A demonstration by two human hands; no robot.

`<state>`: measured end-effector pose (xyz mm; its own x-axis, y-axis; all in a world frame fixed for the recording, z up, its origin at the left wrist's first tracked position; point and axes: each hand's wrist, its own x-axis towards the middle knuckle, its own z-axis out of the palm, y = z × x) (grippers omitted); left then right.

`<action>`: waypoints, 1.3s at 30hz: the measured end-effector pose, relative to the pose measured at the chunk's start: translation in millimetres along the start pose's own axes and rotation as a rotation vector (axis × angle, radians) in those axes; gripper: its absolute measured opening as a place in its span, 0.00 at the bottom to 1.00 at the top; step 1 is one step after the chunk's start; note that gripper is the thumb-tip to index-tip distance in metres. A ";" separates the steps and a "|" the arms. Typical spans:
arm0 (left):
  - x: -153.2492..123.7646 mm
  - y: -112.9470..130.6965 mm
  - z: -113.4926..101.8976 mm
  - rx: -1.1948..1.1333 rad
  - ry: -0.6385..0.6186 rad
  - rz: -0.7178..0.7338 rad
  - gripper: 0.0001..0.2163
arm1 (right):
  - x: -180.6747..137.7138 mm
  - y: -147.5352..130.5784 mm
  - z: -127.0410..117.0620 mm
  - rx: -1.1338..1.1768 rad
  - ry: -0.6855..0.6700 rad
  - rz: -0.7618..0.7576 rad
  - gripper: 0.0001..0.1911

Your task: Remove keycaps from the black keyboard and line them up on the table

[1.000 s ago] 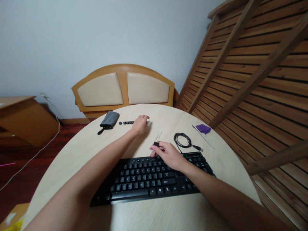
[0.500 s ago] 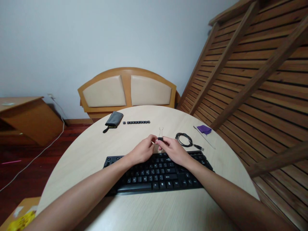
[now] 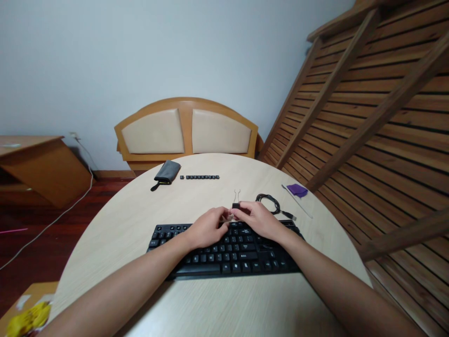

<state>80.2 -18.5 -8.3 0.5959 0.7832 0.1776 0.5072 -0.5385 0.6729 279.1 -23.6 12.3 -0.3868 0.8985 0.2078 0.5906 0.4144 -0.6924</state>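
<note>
My right hand (image 3: pixel 257 218) pinches a wire keycap puller (image 3: pixel 236 205) by its black body. Two thin wire prongs point up and away from me. My left hand (image 3: pixel 209 228) is closed just left of it, above the keyboard's top rows. Its thumb and index finger meet close to the puller's lower end, by a thin pale piece; whether they grip it is hard to see. Beneath both hands lies a black keyboard (image 3: pixel 210 269), partly covered by my hands and forearms. Farther back, several loose black keycaps (image 3: pixel 202 177) stand in a row.
On the round table (image 3: pixel 115 224) are a grey pouch (image 3: pixel 167 172) at the back left and a coiled black USB cable (image 3: pixel 268 201) right of my hands. A purple cloth (image 3: pixel 297 189) and a thin rod (image 3: pixel 298 202) lie farther right. Wooden slats (image 3: pixel 351 140) lean close on the right.
Both hands have moved slightly toward me. My left hand has dropped from the puller's side to its lower end, and the puller has shifted a little right.
</note>
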 end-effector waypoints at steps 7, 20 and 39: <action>-12.5 -4.0 -4.5 0.187 -0.034 0.023 0.10 | -3.7 -4.0 -11.1 -0.029 -0.053 -0.010 0.18; -27.6 -9.8 -20.7 0.243 -0.079 0.065 0.11 | -2.8 -9.4 16.6 0.031 -0.047 -0.047 0.19; -28.5 -7.3 -19.1 0.306 -0.059 0.071 0.09 | -2.4 -9.6 25.7 0.048 0.003 0.008 0.21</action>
<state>47.6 -31.0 -4.6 0.6669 0.7258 0.1686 0.6214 -0.6666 0.4117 256.1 -33.5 0.7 -0.3804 0.9020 0.2043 0.5588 0.4002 -0.7264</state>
